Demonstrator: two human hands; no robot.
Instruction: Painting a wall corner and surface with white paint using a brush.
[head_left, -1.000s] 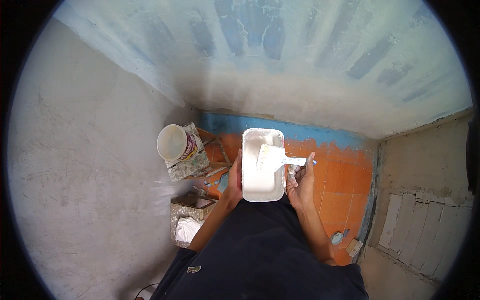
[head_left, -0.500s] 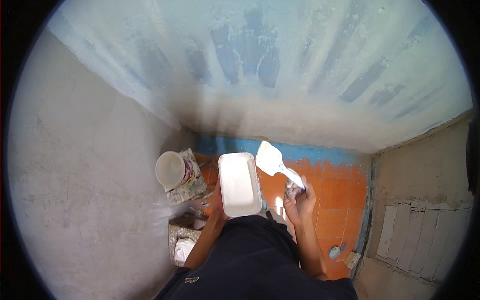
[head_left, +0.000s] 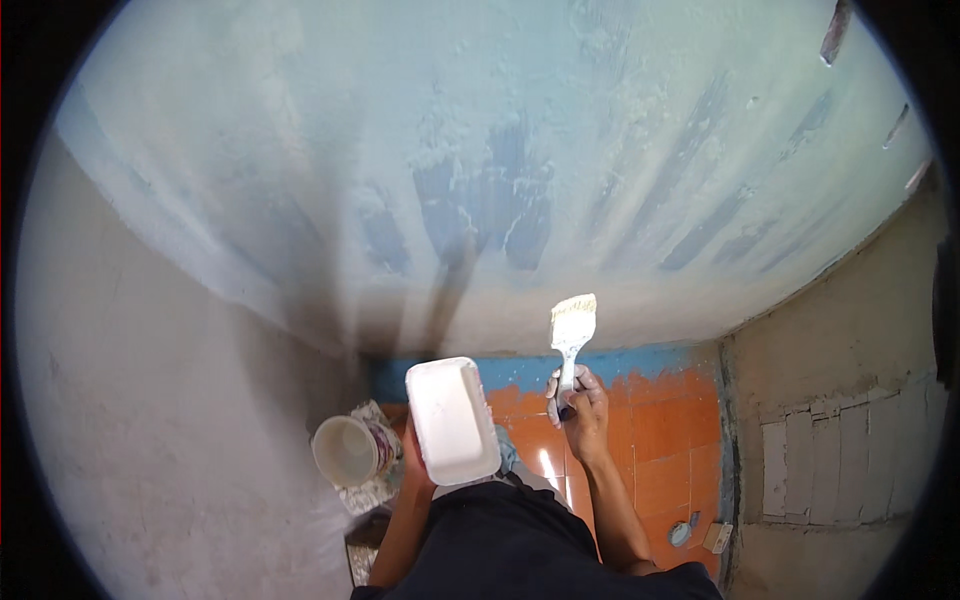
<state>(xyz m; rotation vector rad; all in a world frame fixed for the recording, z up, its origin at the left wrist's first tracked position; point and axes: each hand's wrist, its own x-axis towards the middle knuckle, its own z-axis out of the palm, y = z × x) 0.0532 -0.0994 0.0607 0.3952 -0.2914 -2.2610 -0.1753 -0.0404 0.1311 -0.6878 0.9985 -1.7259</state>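
Observation:
A white rectangular tray (head_left: pixel 452 420) of white paint is held at its left side by my left hand (head_left: pixel 413 455); most of those fingers are hidden behind it. My right hand (head_left: pixel 582 410) is closed round the handle of a paintbrush (head_left: pixel 572 325). The brush points upward, its wide bristles coated with white paint, to the right of the tray and apart from it. Beyond both hands rises a wall (head_left: pixel 480 200) with pale, streaky paint over blue-grey patches.
A white bucket (head_left: pixel 345 450) stands on a paint-spattered support at the left, beside a bare grey wall (head_left: pixel 150 400). Orange tiles (head_left: pixel 650 440) cover the floor, with a small round lid-like thing (head_left: pixel 680 533) and a small box (head_left: pixel 717 538) at the right.
My right hand has raised the paintbrush and turned it from leaning left to nearly upright. The view has tilted up, showing more wall; the tray sits lower in the picture.

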